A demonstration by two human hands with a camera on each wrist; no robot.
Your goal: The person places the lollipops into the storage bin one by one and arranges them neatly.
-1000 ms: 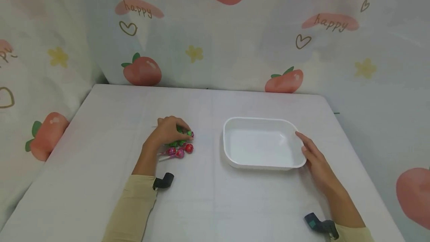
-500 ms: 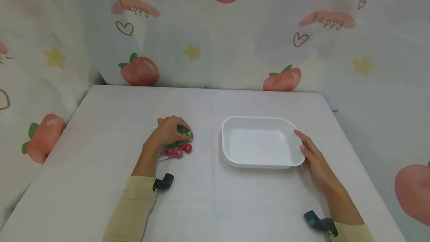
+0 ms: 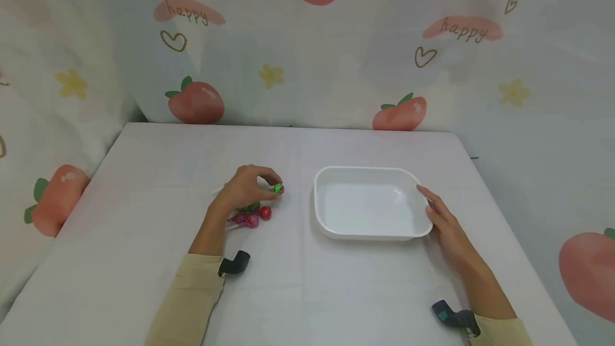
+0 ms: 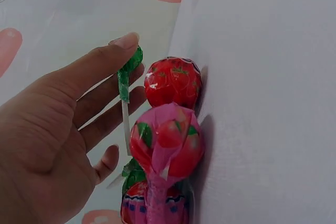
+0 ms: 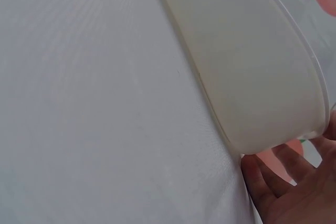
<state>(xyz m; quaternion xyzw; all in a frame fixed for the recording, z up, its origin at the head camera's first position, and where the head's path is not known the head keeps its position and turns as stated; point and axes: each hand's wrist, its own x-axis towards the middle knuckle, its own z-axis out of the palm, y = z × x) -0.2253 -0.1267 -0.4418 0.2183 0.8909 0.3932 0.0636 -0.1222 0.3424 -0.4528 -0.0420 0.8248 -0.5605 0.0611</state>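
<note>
In the head view, my left hand pinches a green-wrapped lollipop between thumb and fingers. The left wrist view shows that lollipop's green wrapper and white stick, held just off the pile. Below that hand lie several more: a red lollipop, a pink lollipop and a green one, partly hidden. My right hand holds the right end of a white rectangular tray; thumb and index finger are on its rim, other fingers against the outer wall. Nothing lies in the tray.
A white cloth covers the table. Behind it and along the sides hangs a curtain printed with peaches, hearts and stars. Each forearm wears a dark wrist camera.
My left hand has lifted slightly and shifted right with the green lollipop, uncovering part of the pile. My right hand stays at the tray. The whole head view drifts slightly left.
</note>
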